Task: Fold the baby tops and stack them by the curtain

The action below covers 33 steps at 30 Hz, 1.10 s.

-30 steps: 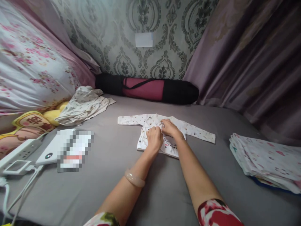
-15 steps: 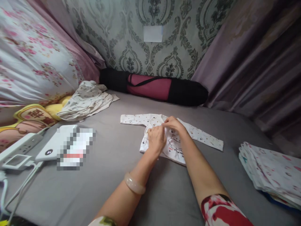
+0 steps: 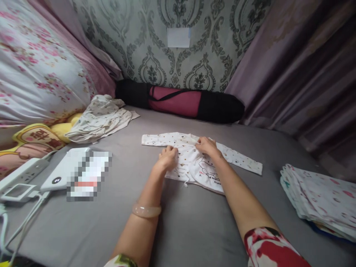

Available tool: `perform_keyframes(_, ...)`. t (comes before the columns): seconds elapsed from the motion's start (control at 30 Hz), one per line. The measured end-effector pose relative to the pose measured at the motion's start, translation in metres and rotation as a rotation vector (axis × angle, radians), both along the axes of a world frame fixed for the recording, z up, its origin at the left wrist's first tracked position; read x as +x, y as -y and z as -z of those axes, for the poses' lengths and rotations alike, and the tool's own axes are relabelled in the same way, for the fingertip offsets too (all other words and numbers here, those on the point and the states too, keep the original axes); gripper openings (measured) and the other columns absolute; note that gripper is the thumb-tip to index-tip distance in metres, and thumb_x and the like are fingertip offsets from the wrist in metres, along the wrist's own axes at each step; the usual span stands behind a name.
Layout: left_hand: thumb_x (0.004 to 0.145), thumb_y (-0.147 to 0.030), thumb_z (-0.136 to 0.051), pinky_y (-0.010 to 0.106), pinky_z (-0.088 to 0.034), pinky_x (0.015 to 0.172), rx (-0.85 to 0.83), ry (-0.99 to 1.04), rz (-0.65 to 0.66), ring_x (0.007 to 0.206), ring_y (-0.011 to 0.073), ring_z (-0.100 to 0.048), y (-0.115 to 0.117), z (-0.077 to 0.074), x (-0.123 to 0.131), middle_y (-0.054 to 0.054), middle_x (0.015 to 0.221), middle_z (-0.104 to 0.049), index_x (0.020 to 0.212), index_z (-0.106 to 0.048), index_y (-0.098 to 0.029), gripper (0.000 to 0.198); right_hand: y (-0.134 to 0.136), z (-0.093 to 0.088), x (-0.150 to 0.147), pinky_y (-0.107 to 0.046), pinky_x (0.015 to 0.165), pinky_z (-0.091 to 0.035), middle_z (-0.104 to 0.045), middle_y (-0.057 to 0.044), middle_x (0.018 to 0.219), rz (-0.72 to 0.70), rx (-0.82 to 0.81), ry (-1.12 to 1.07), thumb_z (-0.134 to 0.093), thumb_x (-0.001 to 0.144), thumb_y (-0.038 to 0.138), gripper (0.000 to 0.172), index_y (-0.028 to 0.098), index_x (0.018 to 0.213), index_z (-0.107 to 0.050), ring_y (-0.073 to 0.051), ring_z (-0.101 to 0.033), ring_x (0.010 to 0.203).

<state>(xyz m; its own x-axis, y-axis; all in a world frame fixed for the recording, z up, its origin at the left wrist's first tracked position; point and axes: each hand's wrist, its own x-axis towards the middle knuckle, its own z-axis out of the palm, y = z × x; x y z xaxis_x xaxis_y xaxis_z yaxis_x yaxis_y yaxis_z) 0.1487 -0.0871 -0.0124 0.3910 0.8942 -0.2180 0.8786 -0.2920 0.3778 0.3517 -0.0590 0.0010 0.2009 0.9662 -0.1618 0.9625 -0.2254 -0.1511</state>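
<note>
Head view. From my remote post I see a small printed shirt (image 3: 187, 158) spread on a grey sheet (image 3: 191, 226), directly under the fingers and between the two hands. The left hand (image 3: 167, 157) touches the shirt's left side, its fingers bent and close together; the right hand (image 3: 207, 147) touches the upper chest, its fingers curled downward. Whether either pinches fabric, I cannot tell. A white tie (image 3: 186, 183) lies at the hem, on the near side of the fingers. Well beyond them lies a black-and-maroon bag (image 3: 175, 102); well to their right, folded cloths (image 3: 322, 200).
</note>
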Motion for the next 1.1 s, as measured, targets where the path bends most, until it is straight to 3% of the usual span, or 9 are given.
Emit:
perform_keyframes(0.1,0.07,-0.008,-0.048,0.044,-0.041,0.09,0.001,-0.052,0.044,0.117,0.03,-0.048,0.0,-0.007,-0.003,0.009,0.138,-0.048,0.12,-0.053,-0.028,0.055,-0.003,-0.002,0.0,-0.038,0.093,-0.037,-0.071,-0.011,0.103,-0.008,-0.045,-0.003,-0.057,0.079,0.022,0.02,0.02,0.096,-0.067,-0.027,-0.061,0.108)
perform_keyframes(0.23,0.076,-0.011,-0.047,0.046,-0.04,0.089,0.03,-0.044,0.01,0.114,0.0309,-0.05,0.001,-0.01,0.001,0.009,0.13,-0.055,0.109,-0.061,-0.024,0.038,-0.018,-0.004,0.003,-0.032,0.081,-0.043,-0.071,-0.006,0.086,-0.039,-0.151,-0.071,-0.064,0.069,0.015,0.018,0.02,0.086,-0.068,-0.022,-0.066,0.085)
perform_keyframes(0.33,0.084,-0.014,-0.043,0.048,-0.038,0.092,0.151,0.033,-0.06,0.112,0.0315,-0.051,0.001,-0.007,0.008,0.011,0.115,-0.064,0.096,-0.065,-0.02,0.026,-0.032,-0.002,0.005,-0.027,0.068,-0.044,-0.07,-0.004,0.079,-0.052,-0.183,-0.189,-0.069,0.07,0.026,0.013,0.019,0.081,-0.069,-0.019,-0.064,0.074)
perform_keyframes(0.43,0.086,-0.01,-0.04,0.047,-0.034,0.102,0.286,0.144,0.025,0.115,0.0259,-0.053,0.003,0.001,0.017,0.01,0.114,-0.065,0.101,-0.064,-0.019,0.03,-0.044,0.004,0.0,-0.025,0.062,-0.042,-0.069,-0.006,0.077,-0.002,-0.11,-0.239,-0.066,0.076,0.045,0.029,0.017,0.08,-0.07,-0.019,-0.064,0.074)
perform_keyframes(0.57,0.089,-0.009,-0.037,0.046,-0.026,0.114,0.327,0.177,0.192,0.137,0.0235,-0.038,0.009,0.02,0.033,0.014,0.14,-0.051,0.127,-0.051,-0.016,0.041,-0.049,0.013,-0.014,-0.026,0.068,-0.043,-0.071,-0.01,0.089,0.037,0.024,-0.159,-0.054,0.087,0.047,0.036,0.015,0.09,-0.071,-0.022,-0.065,0.085)
perform_keyframes(0.7,0.097,-0.029,-0.033,0.05,-0.026,0.114,0.259,0.073,0.176,0.145,0.0307,-0.024,0.014,0.035,0.043,0.022,0.154,-0.03,0.143,-0.035,-0.007,0.051,-0.044,0.02,-0.021,-0.03,0.084,-0.042,-0.068,-0.015,0.111,0.002,0.098,-0.082,-0.042,0.096,0.031,0.031,0.015,0.11,-0.065,-0.024,-0.063,0.103)
perform_keyframes(0.83,0.098,-0.033,-0.029,0.049,-0.021,0.117,0.205,0.028,0.162,0.147,0.031,-0.017,0.014,0.039,0.045,0.019,0.157,-0.022,0.146,-0.033,-0.006,0.055,-0.037,0.03,-0.021,-0.032,0.092,-0.038,-0.064,-0.016,0.119,-0.121,0.216,0.073,-0.037,0.099,0.027,0.03,0.013,0.115,-0.058,-0.025,-0.058,0.112)
perform_keyframes(0.97,0.096,-0.026,-0.034,0.045,-0.021,0.117,0.175,0.061,0.146,0.146,0.0286,-0.021,0.007,0.038,0.042,0.016,0.157,-0.026,0.143,-0.038,-0.01,0.05,-0.035,0.04,-0.019,-0.031,0.092,-0.038,-0.065,-0.014,0.115,-0.101,0.296,0.044,-0.036,0.1,0.031,0.031,0.014,0.112,-0.059,-0.025,-0.058,0.109)
perform_keyframes(1.1,0.096,-0.027,-0.038,0.037,-0.035,0.108,0.195,0.212,0.116,0.131,0.0234,-0.045,-0.001,0.03,0.038,0.011,0.138,-0.054,0.115,-0.063,-0.017,0.033,-0.043,0.036,-0.005,-0.028,0.089,-0.041,-0.067,-0.012,0.112,-0.09,0.234,-0.167,-0.032,0.101,0.032,0.037,0.014,0.107,-0.064,-0.021,-0.06,0.104)
